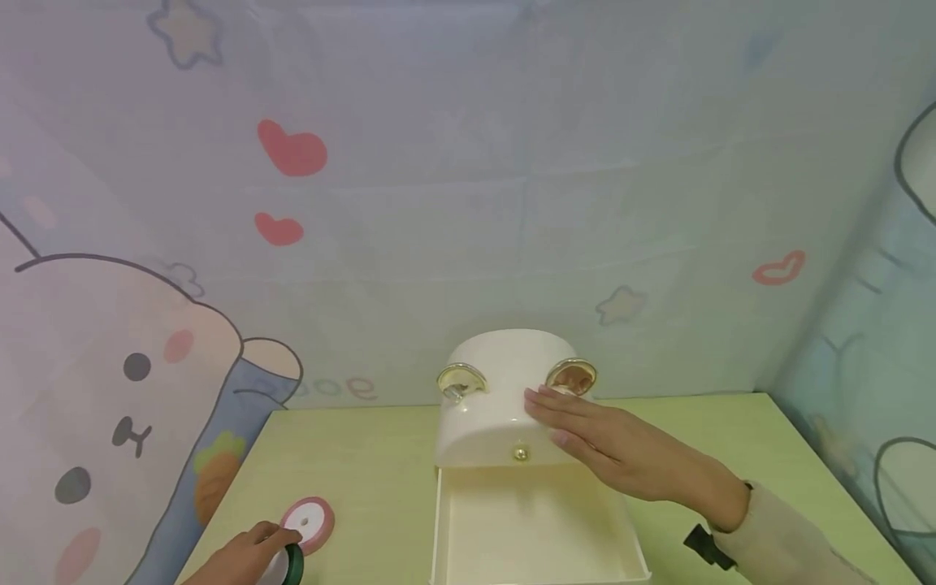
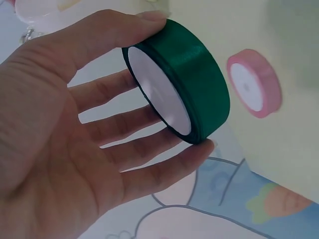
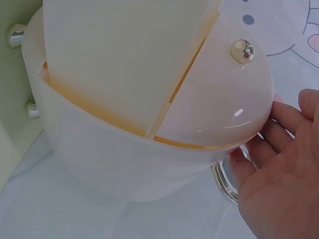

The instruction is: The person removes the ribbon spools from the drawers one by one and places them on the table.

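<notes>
My left hand (image 1: 244,556) holds a roll of dark green ribbon (image 2: 197,74) on a white core, with the thumb on its upper edge and the fingertips along the far side. Just beyond it on the table lies a pink ribbon roll (image 1: 325,524). My right hand (image 1: 625,451) rests with nearly straight fingers on the rounded top of a glossy white storage box (image 1: 504,357), beside its right gold ear (image 1: 573,377). The box's lower drawer (image 1: 537,528) is pulled out toward me and shows a bare bottom. A gold knob (image 3: 243,52) sits on the closed upper front.
The box stands on a pale green table (image 1: 373,455) near its back edge. Behind the table hangs a printed cloth (image 1: 453,268) with hearts, stars and a cartoon bear. The pulled-out drawer reaches toward the front of the table between my hands.
</notes>
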The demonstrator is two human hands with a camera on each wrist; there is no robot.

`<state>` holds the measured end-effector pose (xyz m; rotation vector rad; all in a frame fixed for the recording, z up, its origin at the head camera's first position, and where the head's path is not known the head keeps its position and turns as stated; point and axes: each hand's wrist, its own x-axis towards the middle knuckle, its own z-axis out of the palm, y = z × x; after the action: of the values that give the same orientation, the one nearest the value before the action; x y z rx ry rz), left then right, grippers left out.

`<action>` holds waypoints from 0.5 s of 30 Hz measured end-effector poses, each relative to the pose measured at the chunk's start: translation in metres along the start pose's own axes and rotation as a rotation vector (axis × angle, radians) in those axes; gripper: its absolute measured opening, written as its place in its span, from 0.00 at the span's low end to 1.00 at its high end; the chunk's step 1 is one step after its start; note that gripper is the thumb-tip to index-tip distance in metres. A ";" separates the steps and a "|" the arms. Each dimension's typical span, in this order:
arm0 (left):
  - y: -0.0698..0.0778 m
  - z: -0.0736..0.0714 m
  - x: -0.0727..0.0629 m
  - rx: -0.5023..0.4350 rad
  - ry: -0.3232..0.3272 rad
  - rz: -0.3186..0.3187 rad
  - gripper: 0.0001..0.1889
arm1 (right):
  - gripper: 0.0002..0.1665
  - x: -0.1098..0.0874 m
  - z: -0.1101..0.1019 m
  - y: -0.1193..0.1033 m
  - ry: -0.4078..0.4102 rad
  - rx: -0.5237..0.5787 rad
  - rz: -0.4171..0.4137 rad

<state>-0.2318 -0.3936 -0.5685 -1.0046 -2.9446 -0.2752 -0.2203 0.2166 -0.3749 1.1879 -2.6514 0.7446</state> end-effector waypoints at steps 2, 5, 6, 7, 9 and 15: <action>-0.030 0.032 -0.007 0.001 -0.034 -0.063 0.39 | 0.28 0.000 0.000 0.000 -0.001 0.006 0.006; -0.048 0.047 -0.013 0.021 -0.132 -0.144 0.40 | 0.28 -0.001 0.001 0.000 0.002 0.012 0.008; -0.050 0.048 -0.014 0.026 -0.139 -0.152 0.40 | 0.28 -0.001 0.001 0.000 0.004 0.009 0.006; -0.050 0.048 -0.015 0.028 -0.142 -0.161 0.40 | 0.28 -0.001 0.001 0.000 0.007 0.006 0.002; -0.049 0.047 -0.017 0.030 -0.141 -0.180 0.40 | 0.28 -0.001 0.001 0.000 0.010 0.002 -0.005; -0.044 0.044 -0.017 0.035 -0.133 -0.190 0.40 | 0.28 0.001 0.001 0.000 0.018 -0.016 -0.021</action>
<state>-0.2433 -0.4309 -0.6206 -0.7676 -3.1579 -0.1658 -0.2211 0.2159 -0.3758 1.1975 -2.6213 0.7257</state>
